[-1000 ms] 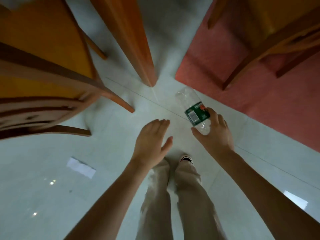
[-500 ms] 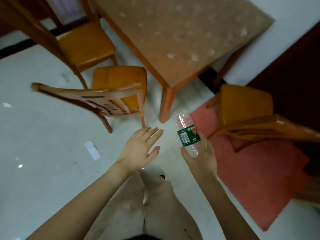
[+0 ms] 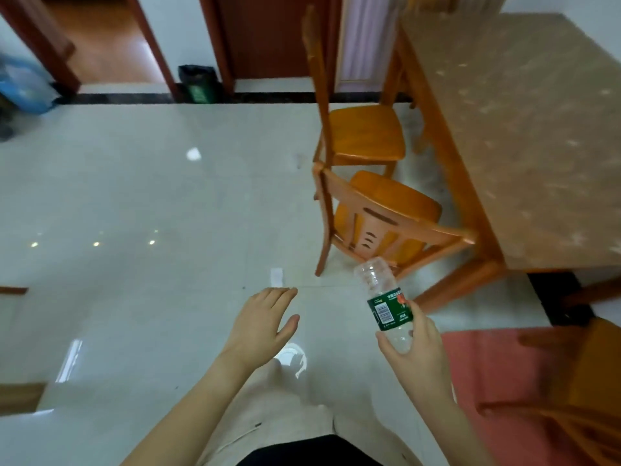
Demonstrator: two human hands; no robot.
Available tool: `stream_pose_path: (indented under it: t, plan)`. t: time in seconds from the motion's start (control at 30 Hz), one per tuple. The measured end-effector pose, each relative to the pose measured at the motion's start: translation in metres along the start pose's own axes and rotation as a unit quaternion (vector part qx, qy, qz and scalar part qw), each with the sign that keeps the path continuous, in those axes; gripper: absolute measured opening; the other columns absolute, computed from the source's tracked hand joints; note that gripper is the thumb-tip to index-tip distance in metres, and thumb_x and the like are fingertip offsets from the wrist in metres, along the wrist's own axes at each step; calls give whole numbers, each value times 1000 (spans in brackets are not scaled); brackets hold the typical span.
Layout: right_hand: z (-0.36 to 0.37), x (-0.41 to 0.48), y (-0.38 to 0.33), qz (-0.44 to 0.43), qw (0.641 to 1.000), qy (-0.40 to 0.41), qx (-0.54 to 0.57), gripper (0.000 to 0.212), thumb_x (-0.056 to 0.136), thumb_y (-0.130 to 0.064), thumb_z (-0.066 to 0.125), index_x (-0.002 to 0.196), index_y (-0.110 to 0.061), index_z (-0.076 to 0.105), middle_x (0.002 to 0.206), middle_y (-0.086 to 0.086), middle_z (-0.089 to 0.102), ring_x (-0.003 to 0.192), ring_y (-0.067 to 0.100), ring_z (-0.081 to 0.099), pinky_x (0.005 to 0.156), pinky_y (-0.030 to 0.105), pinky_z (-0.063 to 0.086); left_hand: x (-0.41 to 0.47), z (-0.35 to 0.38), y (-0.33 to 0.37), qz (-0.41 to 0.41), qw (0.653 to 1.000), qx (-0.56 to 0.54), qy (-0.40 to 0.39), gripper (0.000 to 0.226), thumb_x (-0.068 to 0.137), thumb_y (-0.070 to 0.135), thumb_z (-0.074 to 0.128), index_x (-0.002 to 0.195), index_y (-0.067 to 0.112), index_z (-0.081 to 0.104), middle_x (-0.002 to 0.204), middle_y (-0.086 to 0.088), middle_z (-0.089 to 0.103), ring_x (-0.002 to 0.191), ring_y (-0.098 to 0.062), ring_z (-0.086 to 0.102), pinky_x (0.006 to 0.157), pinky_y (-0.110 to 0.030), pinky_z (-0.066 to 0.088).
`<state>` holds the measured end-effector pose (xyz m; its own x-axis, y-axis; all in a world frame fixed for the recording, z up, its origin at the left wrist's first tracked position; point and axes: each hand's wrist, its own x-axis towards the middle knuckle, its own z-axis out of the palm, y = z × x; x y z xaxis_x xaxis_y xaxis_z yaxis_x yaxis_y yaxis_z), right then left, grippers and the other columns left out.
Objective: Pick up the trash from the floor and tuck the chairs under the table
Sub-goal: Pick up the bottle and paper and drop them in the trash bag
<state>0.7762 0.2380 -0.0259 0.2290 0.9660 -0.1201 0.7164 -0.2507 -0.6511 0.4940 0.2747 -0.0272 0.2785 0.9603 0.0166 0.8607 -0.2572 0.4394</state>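
Pale glossy floor tiles (image 3: 134, 203) fill most of the room. Along the right side stands the long wooden table (image 3: 524, 129) with a speckled brown top. A red rug (image 3: 497, 375) lies on the floor off the table's near corner.

Two orange wooden chairs stand out from the table's long side. The far chair (image 3: 364, 136) faces it squarely, its seat just beside the table's edge. The near chair (image 3: 403, 222) is turned at an angle, its slatted back towards the person. A third chair (image 3: 598, 371), blurred, sits on the rug at the lower right. A dark bin (image 3: 198, 84) stands against the far wall between two doorways.

The person's left hand (image 3: 260, 326) is held out flat over the tiles, fingers straight and together, thumb spread, holding nothing. The right hand (image 3: 418, 351) has fingers and thumb wrapped round the lower end of a clear plastic bottle (image 3: 384, 294) with a green label. The bottle is lifted off the floor, neck tilted up and away, in front of the near chair's legs.

A small white paper scrap (image 3: 276, 277) lies on the tiles beyond the left fingertips, near that chair's front leg.
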Motion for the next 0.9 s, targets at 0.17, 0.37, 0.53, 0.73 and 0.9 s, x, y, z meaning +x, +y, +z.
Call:
stream_pose_path:
  t: [0.17,0.37,0.53,0.73,0.9]
  plan:
    - [74,16,-60,-5,1000,-26,-3,73,78,-46,72,140,-31,36,116,-5,54,102,14,52,85,39,52,-10,-24,-95,-39,999,5,-3,51,93,44,40,132,14,54,128,5,59,119,-16,51,100,-28,38]
    - [162,39,-117,17,999,-46,7,75,80,-51,70,142,-29,34,119,-5,53,104,14,53,86,39,54,8,-43,-185,-44,998,12,-35,54,91,45,40,133,14,53,130,3,58,122,-20,51,102,-34,40]
    - [225,71,-123,31,997,-63,-25,77,81,-49,71,143,-23,33,121,2,54,107,19,54,85,42,54,39,-21,-239,-59,997,-10,-55,57,90,46,40,133,11,53,130,-1,59,121,-22,51,100,-34,40]
    - [336,140,-63,74,995,-67,-24,76,82,-51,68,144,-23,33,124,-2,54,106,17,55,86,37,53,91,103,-316,-94,992,-35,-70,54,91,46,41,130,11,55,128,-1,60,118,-24,52,98,-35,41]
    - [480,209,45,76,994,-73,-39,74,80,-52,67,141,-22,37,120,0,55,103,19,57,83,40,55,131,279,-395,-119,989,-56,-70,50,92,43,49,133,13,52,130,-1,58,121,-20,49,99,-31,39]
